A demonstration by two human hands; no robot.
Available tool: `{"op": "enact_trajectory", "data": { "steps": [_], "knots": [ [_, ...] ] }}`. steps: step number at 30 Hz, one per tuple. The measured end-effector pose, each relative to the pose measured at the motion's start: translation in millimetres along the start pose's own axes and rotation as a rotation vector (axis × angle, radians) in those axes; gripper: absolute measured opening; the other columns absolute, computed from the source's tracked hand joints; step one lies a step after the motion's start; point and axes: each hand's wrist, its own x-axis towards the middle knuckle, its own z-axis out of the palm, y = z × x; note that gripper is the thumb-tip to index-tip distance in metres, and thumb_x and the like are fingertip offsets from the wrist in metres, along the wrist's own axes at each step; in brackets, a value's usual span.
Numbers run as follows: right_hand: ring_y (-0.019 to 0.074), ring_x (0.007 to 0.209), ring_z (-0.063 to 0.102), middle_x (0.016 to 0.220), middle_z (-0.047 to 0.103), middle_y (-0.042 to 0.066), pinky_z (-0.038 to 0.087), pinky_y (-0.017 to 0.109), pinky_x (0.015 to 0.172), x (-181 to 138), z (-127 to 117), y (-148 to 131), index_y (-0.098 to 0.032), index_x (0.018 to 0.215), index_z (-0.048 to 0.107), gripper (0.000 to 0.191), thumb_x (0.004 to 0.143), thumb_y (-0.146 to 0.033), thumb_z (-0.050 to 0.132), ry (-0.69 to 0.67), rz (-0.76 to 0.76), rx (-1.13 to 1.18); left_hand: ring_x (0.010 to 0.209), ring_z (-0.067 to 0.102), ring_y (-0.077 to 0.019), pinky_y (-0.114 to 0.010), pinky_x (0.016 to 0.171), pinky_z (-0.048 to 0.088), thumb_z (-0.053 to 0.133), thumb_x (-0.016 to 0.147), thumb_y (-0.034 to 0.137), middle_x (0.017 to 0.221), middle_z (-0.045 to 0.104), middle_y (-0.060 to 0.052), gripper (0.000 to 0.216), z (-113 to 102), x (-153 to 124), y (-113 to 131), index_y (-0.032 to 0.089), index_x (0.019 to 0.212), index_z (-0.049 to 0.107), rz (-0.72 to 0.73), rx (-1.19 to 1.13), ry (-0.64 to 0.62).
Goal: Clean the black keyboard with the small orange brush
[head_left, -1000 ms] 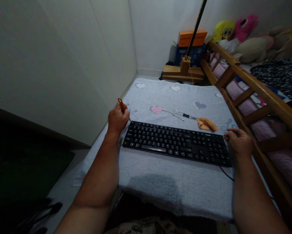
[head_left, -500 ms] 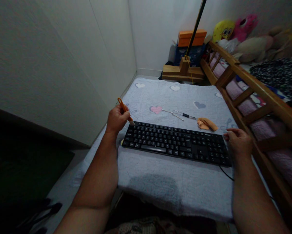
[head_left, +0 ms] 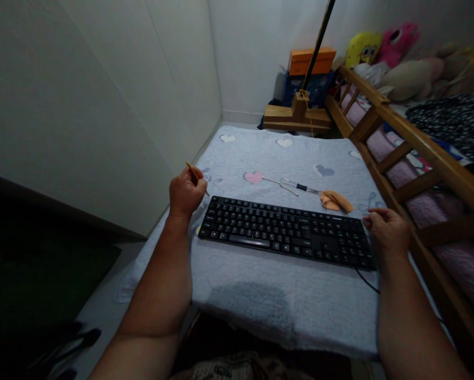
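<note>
A black keyboard (head_left: 284,231) lies across a pale blue blanket with heart patches (head_left: 284,153). My left hand (head_left: 185,192) is closed round a thin orange tool (head_left: 192,172), held just off the keyboard's far left corner with its tip pointing down toward that corner. At the keyboard's right end my right hand (head_left: 387,232) rests with its fingers curled against the edge. Beyond the keyboard lie metal tweezers with a black grip (head_left: 296,186) and a crumpled orange cloth (head_left: 335,201).
A white wall runs close along the left. A wooden bed rail (head_left: 403,132) borders the right, with stuffed toys (head_left: 379,50) behind it. At the far end stand a wooden base with a pole (head_left: 300,113) and an orange box (head_left: 311,60). The keyboard's cable (head_left: 366,282) trails off right.
My left hand has shifted slightly left and turned the orange tool, which now shows as a thinner stick angled back. My right hand and the keyboard have not moved.
</note>
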Motion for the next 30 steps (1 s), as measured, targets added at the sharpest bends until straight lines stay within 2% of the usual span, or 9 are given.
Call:
{"op": "enact_trajectory", "data": {
  "steps": [7, 14, 18, 25, 30],
  "knots": [
    [0.0192, 0.061, 0.062, 0.067, 0.068, 0.002, 0.047, 0.03, 0.058, -1.5, 0.4, -2.2, -0.021, 0.083, 0.07, 0.024, 0.062, -0.029, 0.065, -0.003, 0.012, 0.017, 0.069, 0.062, -0.0189, -0.031, 0.068, 0.054, 0.054, 0.066, 0.026, 0.072, 0.066, -0.002, 0.01, -1.5, 1.6, -6.0, 0.023, 0.074, 0.06, -0.074, -0.405, -0.086],
    [0.0218, 0.067, 0.065, 0.072, 0.069, 0.003, 0.049, 0.031, 0.06, -1.1, -1.1, 2.1, -0.024, 0.084, 0.069, 0.012, 0.074, -0.023, 0.063, -0.031, 0.0, -0.016, 0.066, 0.061, -0.0191, -0.032, 0.065, 0.054, 0.058, 0.064, 0.027, 0.069, 0.065, -0.001, 0.012, 1.0, 3.9, -12.3, 0.022, 0.074, 0.062, -0.118, -0.418, -0.226],
    [0.0207, 0.067, 0.064, 0.073, 0.069, 0.003, 0.049, 0.031, 0.062, 0.0, -1.3, 3.8, -0.023, 0.085, 0.069, 0.011, 0.076, -0.023, 0.063, -0.034, -0.013, -0.024, 0.068, 0.062, -0.0193, -0.033, 0.067, 0.054, 0.061, 0.067, 0.029, 0.072, 0.065, -0.001, 0.014, 4.7, 3.9, -14.9, 0.022, 0.079, 0.063, -0.122, -0.368, -0.201],
    [0.0219, 0.066, 0.065, 0.071, 0.069, 0.002, 0.049, 0.033, 0.062, -1.9, -2.1, -0.6, -0.024, 0.084, 0.07, 0.012, 0.073, -0.024, 0.064, -0.03, -0.024, -0.036, 0.081, 0.068, -0.0202, -0.032, 0.077, 0.056, 0.061, 0.074, 0.031, 0.084, 0.072, -0.003, 0.016, 8.0, 3.8, -13.5, 0.021, 0.086, 0.063, -0.07, -0.342, -0.123],
    [0.0221, 0.067, 0.065, 0.07, 0.068, 0.002, 0.05, 0.033, 0.063, -0.8, -1.2, 1.2, -0.024, 0.082, 0.07, 0.012, 0.072, -0.024, 0.063, -0.019, -0.015, -0.047, 0.07, 0.063, -0.0181, -0.031, 0.069, 0.055, 0.058, 0.07, 0.028, 0.077, 0.068, -0.001, 0.018, 2.4, 4.3, -13.3, 0.022, 0.086, 0.062, -0.107, -0.367, -0.089]
  ]
}}
